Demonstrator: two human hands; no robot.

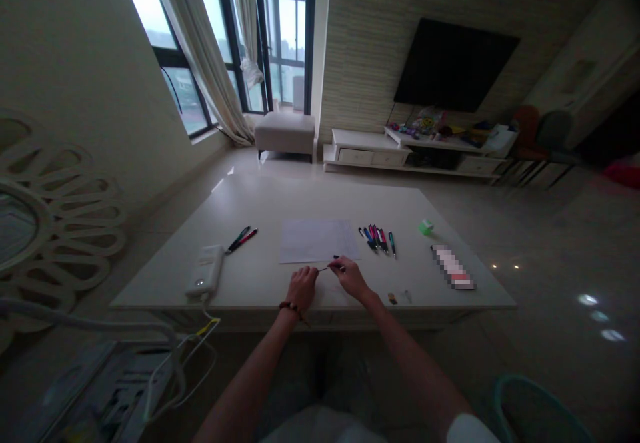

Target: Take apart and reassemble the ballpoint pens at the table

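Observation:
My left hand (302,287), with a beaded bracelet at the wrist, is closed with its fingertips on one end of a thin stick (324,269) that looks like a pen refill. The stick runs across to my right hand (353,279), which pinches a dark pen piece (339,266). How the stick and the pen piece join is too small to tell. Just beyond both hands lies a white sheet of paper (315,240). Several pens (379,238) are grouped to the right of the paper. Two more pens (242,240) lie to its left.
A white power strip (206,271) with a cable sits at the table's left. On the right are a small green item (426,227) and a blurred-out flat object (453,268). Small bits (393,298) lie near the front edge of the white table (260,196).

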